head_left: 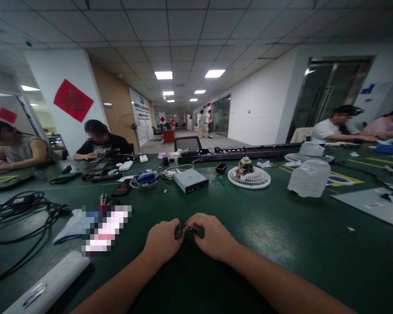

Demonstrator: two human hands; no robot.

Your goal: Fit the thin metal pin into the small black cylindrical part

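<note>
"What are you handling on the green counter (281, 248)?"

"You're pinching a small black part (178, 231) with a thin metal piece, right in front of you."

"Are your hands spread?"

"No, your left hand (163, 241) and right hand (214, 237) are holding close together, each gripping one side of it. A coiled black cable (19, 216) is lying off to your left."

Optical drive (191, 181) — desk fan grille (249, 179)

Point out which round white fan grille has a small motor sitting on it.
The nearer grille; the farther grille carries a white domed cover instead.
</note>
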